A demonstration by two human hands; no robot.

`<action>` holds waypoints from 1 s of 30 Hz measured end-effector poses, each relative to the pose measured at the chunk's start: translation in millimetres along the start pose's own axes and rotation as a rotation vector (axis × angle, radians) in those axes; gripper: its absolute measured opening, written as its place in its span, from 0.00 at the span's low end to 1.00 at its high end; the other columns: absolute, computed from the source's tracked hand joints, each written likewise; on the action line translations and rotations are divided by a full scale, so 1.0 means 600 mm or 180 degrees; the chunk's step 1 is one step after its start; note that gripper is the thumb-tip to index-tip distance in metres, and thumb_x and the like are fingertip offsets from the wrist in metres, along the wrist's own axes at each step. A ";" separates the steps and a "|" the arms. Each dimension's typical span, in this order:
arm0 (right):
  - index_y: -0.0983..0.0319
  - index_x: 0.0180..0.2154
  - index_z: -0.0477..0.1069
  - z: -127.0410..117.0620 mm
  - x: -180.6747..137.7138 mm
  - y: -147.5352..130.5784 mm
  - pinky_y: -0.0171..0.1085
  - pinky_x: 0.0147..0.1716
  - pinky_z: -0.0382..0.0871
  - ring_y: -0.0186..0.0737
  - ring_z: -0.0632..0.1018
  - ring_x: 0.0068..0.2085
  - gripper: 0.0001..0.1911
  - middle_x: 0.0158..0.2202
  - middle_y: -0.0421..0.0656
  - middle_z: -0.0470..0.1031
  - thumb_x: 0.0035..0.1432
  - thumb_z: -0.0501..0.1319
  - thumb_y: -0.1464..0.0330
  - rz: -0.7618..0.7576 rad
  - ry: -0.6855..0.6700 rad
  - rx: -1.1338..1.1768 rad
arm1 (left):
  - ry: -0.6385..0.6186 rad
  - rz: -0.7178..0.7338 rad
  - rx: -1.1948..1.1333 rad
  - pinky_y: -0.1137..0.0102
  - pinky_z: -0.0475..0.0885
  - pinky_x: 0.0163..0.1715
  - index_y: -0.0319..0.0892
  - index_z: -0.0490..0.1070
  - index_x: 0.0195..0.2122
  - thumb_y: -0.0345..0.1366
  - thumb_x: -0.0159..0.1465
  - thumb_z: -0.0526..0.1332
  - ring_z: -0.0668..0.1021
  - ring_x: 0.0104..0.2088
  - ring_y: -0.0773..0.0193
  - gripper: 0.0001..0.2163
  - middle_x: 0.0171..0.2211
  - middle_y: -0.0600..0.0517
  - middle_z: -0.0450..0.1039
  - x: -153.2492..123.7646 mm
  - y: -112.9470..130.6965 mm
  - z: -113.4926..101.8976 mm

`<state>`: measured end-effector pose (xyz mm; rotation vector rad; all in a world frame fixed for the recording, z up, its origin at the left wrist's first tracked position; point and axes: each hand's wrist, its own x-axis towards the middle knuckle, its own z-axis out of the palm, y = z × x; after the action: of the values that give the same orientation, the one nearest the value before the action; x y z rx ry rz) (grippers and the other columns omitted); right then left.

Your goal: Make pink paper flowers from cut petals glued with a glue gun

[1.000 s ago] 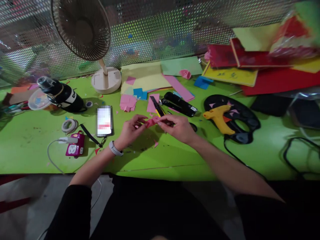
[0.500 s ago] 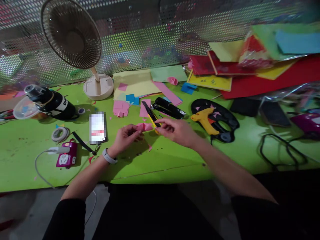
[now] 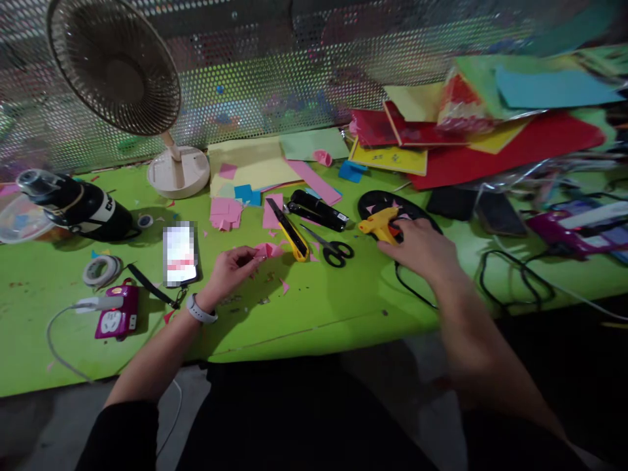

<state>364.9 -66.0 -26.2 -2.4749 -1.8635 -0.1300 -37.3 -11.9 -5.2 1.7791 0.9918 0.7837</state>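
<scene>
My left hand (image 3: 229, 269) pinches a small folded pink paper piece (image 3: 267, 250) just above the green table (image 3: 304, 307). My right hand (image 3: 426, 248) is out to the right, resting over the handle of a yellow glue gun (image 3: 377, 224) that lies on a black oval stand (image 3: 377, 200). Its fingers curl round the gun's handle, though the grip is partly hidden. Between the two hands lie a yellow utility knife (image 3: 289, 232) and black scissors (image 3: 331, 248).
A phone (image 3: 179, 254), tape roll (image 3: 101, 269), pink charger (image 3: 116, 317) and black bottle (image 3: 81, 208) sit at left. A fan (image 3: 127, 85) stands at the back. Pink paper squares (image 3: 226, 212), a black stapler (image 3: 316, 209), coloured sheets (image 3: 471, 131) and a black cable (image 3: 515, 288) lie around.
My right hand let go of the pink paper and moved right onto the glue gun. The left hand kept the paper. The view shifted to the right.
</scene>
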 end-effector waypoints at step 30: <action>0.62 0.39 0.78 -0.112 0.170 -0.349 0.39 0.35 0.63 0.47 0.77 0.41 0.13 0.41 0.49 0.81 0.62 0.55 0.67 -0.1911 0.0020 0.0891 | -0.0549 0.0233 0.3806 0.64 0.72 0.43 0.39 0.76 0.50 0.27 0.65 0.54 0.77 0.49 0.52 0.16 0.49 0.40 0.74 0.215 -0.005 -0.044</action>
<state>188.9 83.8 46.5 -1.6804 -2.3665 0.1010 0.9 112.6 13.4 2.8176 1.4133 -0.0230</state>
